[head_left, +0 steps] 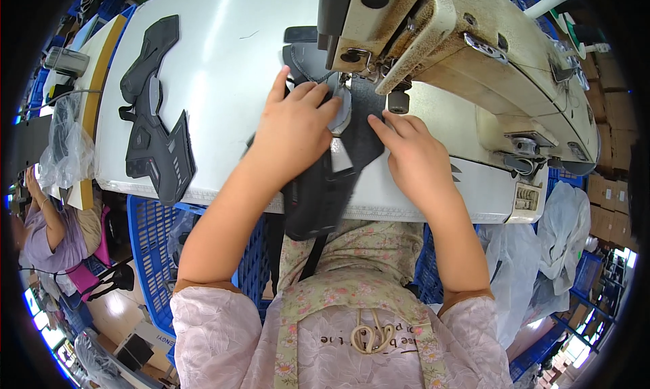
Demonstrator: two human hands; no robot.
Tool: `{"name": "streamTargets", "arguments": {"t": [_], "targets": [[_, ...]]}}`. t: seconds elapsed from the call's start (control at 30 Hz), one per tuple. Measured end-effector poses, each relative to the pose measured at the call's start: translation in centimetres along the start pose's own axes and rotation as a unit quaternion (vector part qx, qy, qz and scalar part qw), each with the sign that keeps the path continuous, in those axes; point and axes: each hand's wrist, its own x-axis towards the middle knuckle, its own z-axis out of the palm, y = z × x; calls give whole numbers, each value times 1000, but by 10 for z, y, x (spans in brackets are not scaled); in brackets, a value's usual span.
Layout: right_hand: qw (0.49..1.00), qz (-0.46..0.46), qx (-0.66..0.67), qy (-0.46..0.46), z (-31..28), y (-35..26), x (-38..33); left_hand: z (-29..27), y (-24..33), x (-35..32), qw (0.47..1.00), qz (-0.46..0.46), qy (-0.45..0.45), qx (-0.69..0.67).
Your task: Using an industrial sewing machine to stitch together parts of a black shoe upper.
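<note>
1. Black shoe piece [365, 128]: lies on the white table [230, 71] under the head of the sewing machine [460, 57], its lower end hanging past the near edge. Its middle is covered by the left hand; its full outline cannot be made out.
2. Left hand [296, 128]: palm down on the piece, fingers moderately spread, little finger standing apart. The thumb is hidden; whether it pinches the material cannot be told.
3. Right hand [418, 152]: palm down, fingers extended and close together, tips at the piece's right edge. Its underside is hidden; a grip cannot be confirmed.
4. Needle area: crowded by machine parts and fingers; the stitching point is hard to make out.
5. Stacked black pieces [159, 135]: on the table to the left, overlapping; their number cannot be told.
6. Small black strip [300, 34]: on the table beyond the worked piece, its right end by the machine head.
7. Blue basket [150, 253]: below the table at left, partly hidden by the left forearm; clear plastic shows inside, other contents unclear.
8. Cardboard boxes [613, 209]: stacked at far right, cut off by the dark rim; contents not visible.
9. Co-worker [51, 236]: at far left, partly cut off.
</note>
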Motion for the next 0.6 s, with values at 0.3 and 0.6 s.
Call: {"name": "streamTargets", "arguments": {"t": [0.3,0.6], "targets": [[995,-90,14,-27,1,-9,1,2,-33,0,994,24,-70,-76],[994,-103,-3,37,25,-16,-6,4,-40,-6,984,54,-64,-155]]}}
